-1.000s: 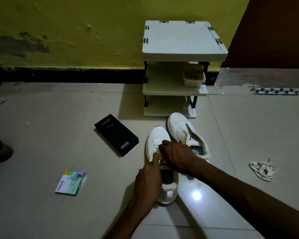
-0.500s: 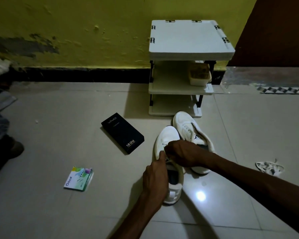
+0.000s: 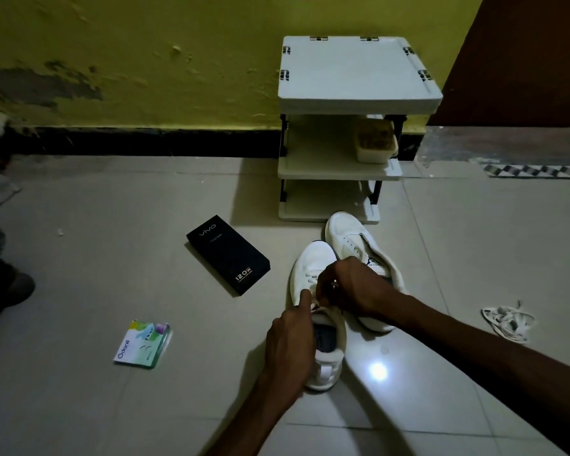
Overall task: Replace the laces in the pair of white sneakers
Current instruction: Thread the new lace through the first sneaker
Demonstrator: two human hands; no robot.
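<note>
1. the risk, i'd say: in this dim light the lace [image 3: 311, 276] end could miss its eyelet or slip from the pinch, and a hard tug could drag the near sneaker [image 3: 310, 258] askew.
2. the right hand [image 3: 352, 287] pinches the lace above the near sneaker, just in front of the rack [image 3: 356, 93].
3. the left hand [image 3: 290, 343] presses a straight forefinger on that sneaker's side. i cannot tell whether its other fingers grip.
4. the loose laces [image 3: 507, 320] lie well in front and right of the rack.

A dim room in a home: pale tiled floor [image 3: 112, 258], peeling yellow wall [image 3: 145, 44], small white shelf rack [image 3: 356, 74] at 1 o'clock.
</note>
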